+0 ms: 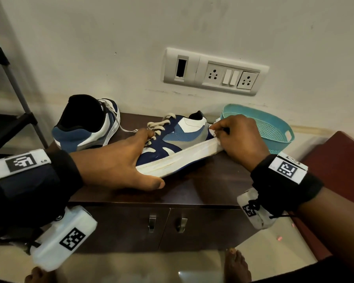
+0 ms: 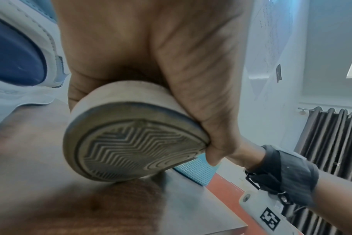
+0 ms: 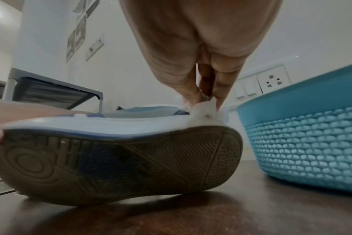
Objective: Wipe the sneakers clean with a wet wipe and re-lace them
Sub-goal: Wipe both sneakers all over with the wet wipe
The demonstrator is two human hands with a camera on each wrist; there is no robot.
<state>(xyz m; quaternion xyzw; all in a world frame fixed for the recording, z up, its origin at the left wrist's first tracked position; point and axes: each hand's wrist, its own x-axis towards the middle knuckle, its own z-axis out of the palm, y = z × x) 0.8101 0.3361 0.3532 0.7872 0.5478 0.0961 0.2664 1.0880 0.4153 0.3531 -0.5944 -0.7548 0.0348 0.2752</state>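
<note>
A blue, grey and white sneaker (image 1: 178,144) lies tilted on its side on the dark wooden cabinet top (image 1: 213,184), its grey sole (image 3: 119,165) facing me. My left hand (image 1: 119,162) grips its toe end (image 2: 131,127), thumb under the white sole edge, fingers over the laces. My right hand (image 1: 239,137) pinches a crumpled white wet wipe (image 3: 205,108) and presses it against the sneaker's heel end. The second sneaker (image 1: 86,123) stands upright at the back left, its lace trailing loose.
A teal plastic basket (image 1: 274,127) stands at the back right, close behind my right hand. A wall socket panel (image 1: 215,72) is above. A black shelf rack (image 1: 6,111) stands left. The cabinet's front edge (image 1: 161,203) runs just below my hands.
</note>
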